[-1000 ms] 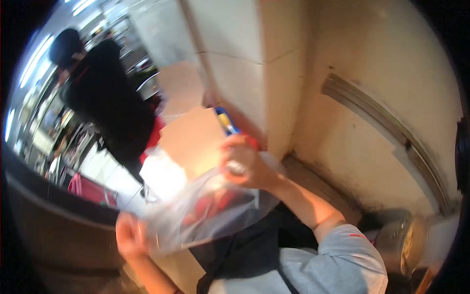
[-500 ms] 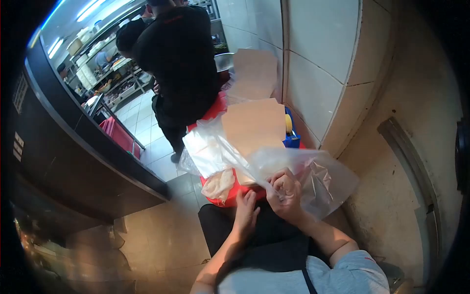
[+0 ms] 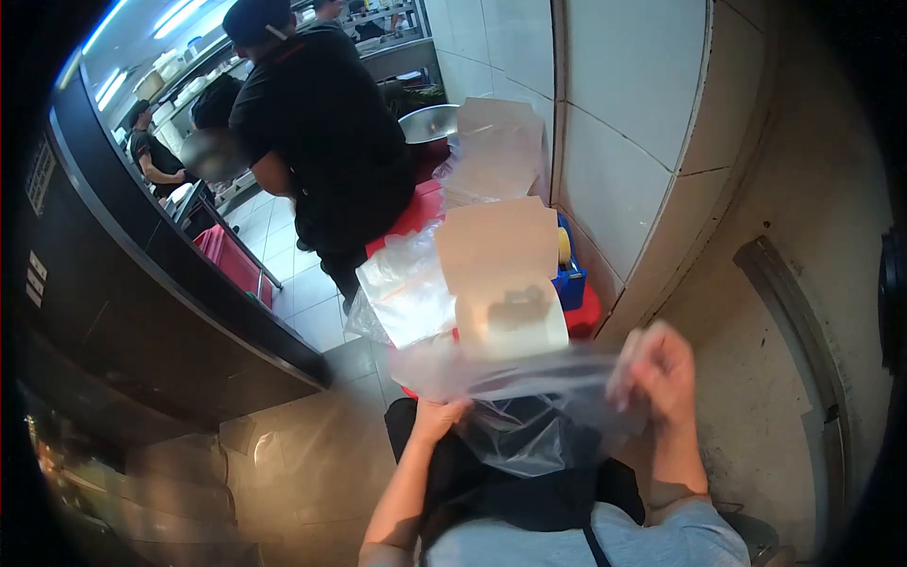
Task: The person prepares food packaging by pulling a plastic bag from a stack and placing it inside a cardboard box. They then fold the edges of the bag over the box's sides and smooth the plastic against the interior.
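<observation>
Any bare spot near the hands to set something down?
Floor, between dark partition and left forearm. Red surface: a bare corner between blue tape dispenser, cardboard and wall. Crowded: its middle, under cardboard and plastic; between left hand and right hand, where a clear bag stretches.

Large glossy pale tiles cover the wall [image 3: 619, 123] ahead, divided by thin grout lines and a dark vertical seam. Past its corner, the right-hand wall [image 3: 694, 302] is plain, beige-brown and stained, with a long narrow strip [image 3: 811, 350] curving down it in the wide-angle view. On the left stands a dark partition [image 3: 151, 283] carrying a small pale panel [image 3: 36, 281]. Beyond it opens a brighter kitchen area, where strip lights [image 3: 177, 17] glow on the ceiling above loaded shelves [image 3: 203, 64]. White tiles [image 3: 310, 319] pave that space; the nearer floor [image 3: 307, 444] looks brownish and dull, warmly lit.
</observation>
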{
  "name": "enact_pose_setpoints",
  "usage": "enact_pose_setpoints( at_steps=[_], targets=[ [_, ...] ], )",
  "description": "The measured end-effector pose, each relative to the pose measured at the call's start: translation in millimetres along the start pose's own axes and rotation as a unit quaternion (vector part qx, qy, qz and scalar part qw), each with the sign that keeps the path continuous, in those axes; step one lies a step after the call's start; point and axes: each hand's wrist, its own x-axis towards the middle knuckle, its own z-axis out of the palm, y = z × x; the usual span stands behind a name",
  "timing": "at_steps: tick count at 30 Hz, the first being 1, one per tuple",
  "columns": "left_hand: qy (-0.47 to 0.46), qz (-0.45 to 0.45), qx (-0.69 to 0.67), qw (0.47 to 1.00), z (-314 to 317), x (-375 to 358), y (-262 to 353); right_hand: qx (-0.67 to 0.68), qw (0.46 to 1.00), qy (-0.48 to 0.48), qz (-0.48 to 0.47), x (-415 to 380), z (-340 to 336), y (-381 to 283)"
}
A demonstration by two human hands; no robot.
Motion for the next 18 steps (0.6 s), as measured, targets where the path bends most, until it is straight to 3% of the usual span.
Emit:
enact_pose_setpoints(
  at_steps=[2,4,6,9,11,12,13,14,18],
  targets=[
    [-0.033,0.01,0.109,0.993,-5.4,6.0,19.5,-0.081,0.995,0.046,0.027,35.9,-16.1,1.6],
    [-0.01,0.133,0.122,0.983,-19.7,36.4,-10.3,-0.195,0.975,0.053,0.092,94.1,-60.7,31.7],
    [-0.003,0.128,-0.017,0.992,-3.5,59.3,31.0,-0.044,0.98,0.13,0.142,140.7,-82.6,59.9],
    [0.025,0.035,0.02,0.999,-27.0,94.4,4.0,-0.016,0.959,0.224,0.17,132.8,-88.7,86.7],
    [0.054,0.059,0.033,0.996,-18.4,94.4,10.1,-0.098,0.939,0.206,0.257,97.5,-81.0,108.1],
    [0.068,0.067,0.038,0.995,-13.3,92.8,9.2,-0.259,0.91,0.2,0.255,78.6,-85.4,137.9],
    [0.039,0.085,-0.009,0.996,-12.1,93.4,0.6,-0.256,0.927,0.145,0.233,56.5,-85.8,160.0],
    [0.04,0.084,-0.014,0.996,-8.0,91.5,1.8,-0.176,0.939,0.171,0.242,39.5,-71.9,159.5],
    [0.091,0.12,0.02,0.988,-8.0,99.3,-4.0,-0.175,0.962,0.171,0.124,36.2,-67.0,139.1]
  ],
)
